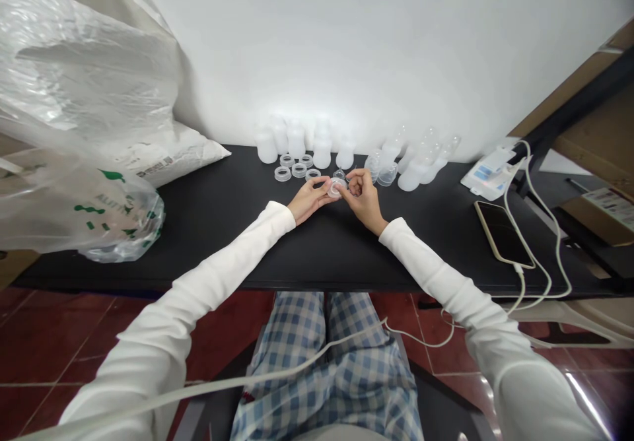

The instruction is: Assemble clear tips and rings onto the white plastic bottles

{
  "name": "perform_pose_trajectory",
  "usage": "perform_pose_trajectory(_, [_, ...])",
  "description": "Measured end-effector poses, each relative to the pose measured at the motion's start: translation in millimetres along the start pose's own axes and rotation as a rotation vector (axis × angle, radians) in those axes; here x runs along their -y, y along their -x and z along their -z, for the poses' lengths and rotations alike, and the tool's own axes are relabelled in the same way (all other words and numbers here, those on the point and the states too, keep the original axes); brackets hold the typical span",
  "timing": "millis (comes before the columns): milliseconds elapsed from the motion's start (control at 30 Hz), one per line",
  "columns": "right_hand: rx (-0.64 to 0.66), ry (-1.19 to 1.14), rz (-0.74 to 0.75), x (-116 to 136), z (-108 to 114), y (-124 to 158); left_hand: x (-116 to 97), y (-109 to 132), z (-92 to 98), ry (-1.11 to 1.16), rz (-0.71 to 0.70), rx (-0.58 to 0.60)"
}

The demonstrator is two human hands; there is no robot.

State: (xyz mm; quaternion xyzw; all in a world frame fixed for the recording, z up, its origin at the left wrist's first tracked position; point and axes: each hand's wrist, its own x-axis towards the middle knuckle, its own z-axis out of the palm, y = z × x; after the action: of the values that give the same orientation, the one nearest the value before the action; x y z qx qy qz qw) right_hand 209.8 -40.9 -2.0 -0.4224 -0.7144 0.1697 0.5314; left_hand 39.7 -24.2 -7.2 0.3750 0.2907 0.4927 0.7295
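Observation:
Over the black table, my left hand [310, 200] has its fingers closed round a clear bottle collar ring [335, 188]. The thumb of my right hand [365, 201] presses on the same ring, its other fingers curled above it. A small clear piece, perhaps a teat, shows just behind the ring, partly hidden by my fingers. Several loose collar rings [298, 169] lie left of my hands. Behind them stand several frosted white bottles [322, 145]. To the right are clear dome caps [387, 174] and several bottles with clear tops [421, 167], some tilted.
Large white plastic bags [94, 84] and a clear bag with green print [113, 210] fill the left end. On the right lie a phone [504, 233] on a charging cable and a white-blue packet [490, 173]. A white cable [277, 376] crosses above my lap.

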Motion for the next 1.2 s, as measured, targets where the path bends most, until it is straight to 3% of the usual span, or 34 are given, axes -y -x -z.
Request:
perform_pose_trajectory(300, [0.000, 0.200, 0.021, -11.1, -3.8, -1.4, 1.8, 0.6, 2.4, -0.145, -0.085, 0.023])
perform_pose_trajectory(567, [0.125, 0.277, 0.145, -2.7, -0.1, 1.0, 0.3, 1.6, 0.5, -0.092, -0.121, 0.010])
perform_pose_trajectory(733, [0.101, 0.221, 0.121, -6.7, -1.9, 0.1, 1.4, 3.5, 1.8, -0.132, -0.133, 0.060])
perform_pose_trajectory(1033, [0.196, 0.062, 0.058, -3.5, -4.6, 3.8, 6.3, -4.3, 8.5, -0.313, -0.266, 0.021])
perform_pose_trajectory(1200, [0.171, -0.115, -0.045, -3.4, -11.6, 5.7, 7.7, -5.3, 7.5, -0.372, -0.317, 0.025])
